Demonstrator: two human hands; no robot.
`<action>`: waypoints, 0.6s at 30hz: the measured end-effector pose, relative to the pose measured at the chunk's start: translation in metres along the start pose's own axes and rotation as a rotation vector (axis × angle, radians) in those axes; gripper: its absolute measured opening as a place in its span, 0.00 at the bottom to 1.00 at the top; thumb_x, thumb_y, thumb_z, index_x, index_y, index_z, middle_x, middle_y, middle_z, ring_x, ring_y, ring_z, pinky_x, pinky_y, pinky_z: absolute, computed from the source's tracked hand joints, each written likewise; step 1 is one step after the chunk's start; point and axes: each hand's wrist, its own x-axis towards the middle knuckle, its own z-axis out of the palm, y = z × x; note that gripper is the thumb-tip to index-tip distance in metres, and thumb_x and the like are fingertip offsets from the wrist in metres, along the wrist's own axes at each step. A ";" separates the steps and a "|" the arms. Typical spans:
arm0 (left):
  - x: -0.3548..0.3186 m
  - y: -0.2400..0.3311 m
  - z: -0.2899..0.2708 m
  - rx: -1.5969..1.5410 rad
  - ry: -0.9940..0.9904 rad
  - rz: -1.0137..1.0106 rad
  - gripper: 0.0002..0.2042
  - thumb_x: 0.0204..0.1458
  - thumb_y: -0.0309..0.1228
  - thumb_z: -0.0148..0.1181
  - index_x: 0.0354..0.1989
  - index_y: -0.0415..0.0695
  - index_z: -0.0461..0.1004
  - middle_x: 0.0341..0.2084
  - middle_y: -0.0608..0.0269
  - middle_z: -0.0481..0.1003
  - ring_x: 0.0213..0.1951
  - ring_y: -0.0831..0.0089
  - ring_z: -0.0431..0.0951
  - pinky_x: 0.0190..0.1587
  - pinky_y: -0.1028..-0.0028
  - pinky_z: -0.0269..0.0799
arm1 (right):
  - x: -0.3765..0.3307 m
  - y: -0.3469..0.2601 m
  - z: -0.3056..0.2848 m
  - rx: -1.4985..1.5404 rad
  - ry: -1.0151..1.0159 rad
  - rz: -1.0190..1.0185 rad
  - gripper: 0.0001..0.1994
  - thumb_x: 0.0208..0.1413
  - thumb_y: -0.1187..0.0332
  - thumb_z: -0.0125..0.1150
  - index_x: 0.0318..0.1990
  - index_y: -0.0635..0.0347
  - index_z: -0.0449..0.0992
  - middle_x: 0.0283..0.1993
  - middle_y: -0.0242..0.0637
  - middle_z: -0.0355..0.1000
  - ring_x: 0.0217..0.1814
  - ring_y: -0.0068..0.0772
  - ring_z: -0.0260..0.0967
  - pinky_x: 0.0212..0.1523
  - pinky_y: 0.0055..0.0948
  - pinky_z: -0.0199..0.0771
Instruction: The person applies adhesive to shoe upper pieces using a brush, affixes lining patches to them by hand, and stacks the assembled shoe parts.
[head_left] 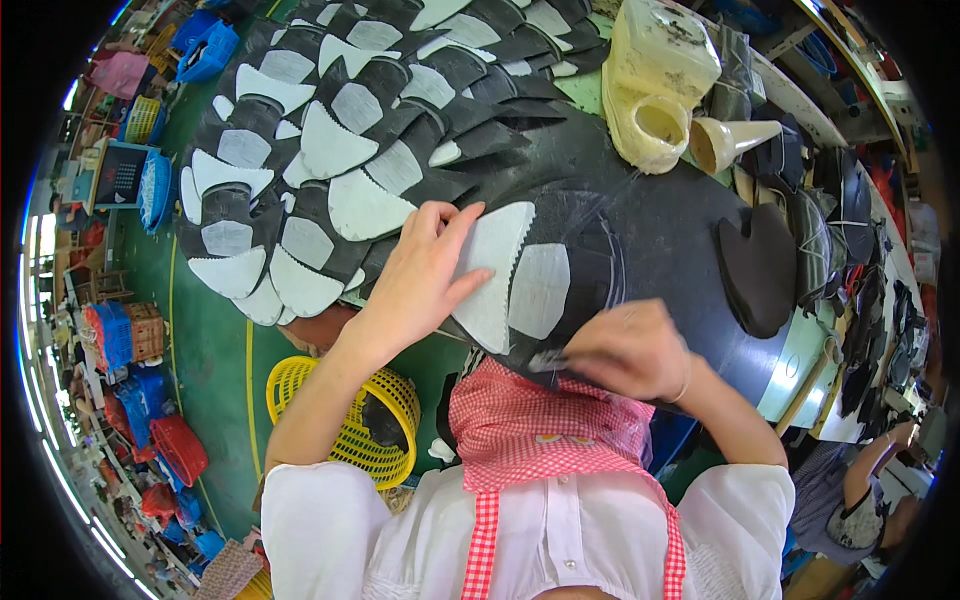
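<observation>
Left hand [420, 275] lies flat, fingers spread, grip open, pressing a pale grey toothed-edge piece [490, 275] onto a black shoe piece [575, 265] at the near edge of the bench [680, 230]. Right hand [630, 350] just beside it, fingers curled, pinching a small dark tool [545, 362] against the black piece's near edge. Rows of overlapping black-and-grey pieces [330, 150] spread beyond. Cloudy plastic jug [655, 75] and funnel [728, 140] farther back. Yellow basket [350, 415] below on the floor.
</observation>
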 end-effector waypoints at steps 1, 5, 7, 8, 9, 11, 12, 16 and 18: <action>-0.001 0.002 -0.002 0.052 0.037 0.004 0.30 0.48 0.32 0.66 0.60 0.41 0.62 0.51 0.52 0.63 0.54 0.55 0.65 0.54 0.64 0.65 | 0.002 0.002 -0.012 -0.010 0.139 0.063 0.06 0.48 0.72 0.66 0.34 0.57 0.77 0.30 0.36 0.75 0.26 0.37 0.73 0.27 0.30 0.72; 0.003 0.003 -0.003 0.063 0.094 -0.001 0.26 0.47 0.31 0.65 0.54 0.40 0.63 0.48 0.51 0.67 0.52 0.54 0.69 0.52 0.63 0.67 | -0.009 0.015 -0.029 -0.284 0.369 0.183 0.12 0.44 0.77 0.66 0.39 0.59 0.78 0.37 0.42 0.76 0.35 0.41 0.77 0.34 0.32 0.76; 0.004 0.002 -0.003 -0.008 0.072 -0.050 0.25 0.48 0.32 0.65 0.53 0.40 0.62 0.47 0.50 0.68 0.51 0.53 0.71 0.51 0.62 0.68 | -0.041 0.019 -0.014 -0.308 0.258 0.044 0.18 0.37 0.79 0.66 0.41 0.58 0.78 0.41 0.43 0.76 0.41 0.45 0.77 0.37 0.32 0.77; 0.006 0.004 -0.001 -0.017 0.060 -0.036 0.25 0.49 0.34 0.64 0.52 0.40 0.62 0.46 0.48 0.70 0.49 0.51 0.72 0.50 0.61 0.68 | -0.057 0.015 -0.007 -0.290 0.223 -0.025 0.19 0.34 0.77 0.67 0.40 0.59 0.78 0.40 0.42 0.76 0.37 0.43 0.77 0.35 0.31 0.77; 0.006 0.002 -0.001 -0.022 0.049 -0.027 0.24 0.50 0.35 0.64 0.52 0.40 0.61 0.45 0.47 0.72 0.48 0.49 0.73 0.49 0.61 0.68 | -0.063 0.010 -0.005 -0.255 0.173 -0.034 0.18 0.34 0.77 0.68 0.39 0.59 0.78 0.39 0.42 0.76 0.34 0.42 0.77 0.33 0.30 0.77; 0.006 0.004 0.000 0.029 0.040 -0.034 0.24 0.51 0.36 0.63 0.52 0.39 0.61 0.45 0.45 0.72 0.48 0.48 0.74 0.49 0.61 0.69 | -0.055 0.002 -0.011 -0.176 0.202 -0.114 0.13 0.37 0.76 0.68 0.36 0.61 0.79 0.35 0.41 0.77 0.28 0.37 0.76 0.28 0.29 0.75; 0.005 0.005 -0.001 0.073 0.029 -0.028 0.25 0.51 0.37 0.63 0.52 0.39 0.61 0.44 0.44 0.73 0.47 0.47 0.74 0.49 0.60 0.69 | -0.043 0.002 -0.013 -0.090 0.284 -0.144 0.11 0.42 0.77 0.67 0.36 0.62 0.78 0.34 0.41 0.77 0.30 0.37 0.77 0.29 0.29 0.75; 0.005 0.005 -0.001 0.074 -0.018 -0.105 0.25 0.51 0.37 0.63 0.52 0.39 0.61 0.44 0.43 0.73 0.48 0.47 0.74 0.48 0.60 0.69 | 0.010 0.009 -0.017 -0.254 0.397 0.109 0.13 0.47 0.85 0.59 0.40 0.59 0.78 0.37 0.40 0.77 0.36 0.42 0.77 0.35 0.31 0.77; 0.005 0.001 0.001 0.035 0.020 -0.075 0.25 0.51 0.38 0.63 0.52 0.39 0.61 0.45 0.44 0.73 0.48 0.47 0.74 0.48 0.60 0.69 | 0.004 0.020 -0.007 -0.375 0.237 -0.013 0.18 0.41 0.78 0.61 0.43 0.54 0.79 0.42 0.37 0.77 0.36 0.38 0.77 0.34 0.31 0.77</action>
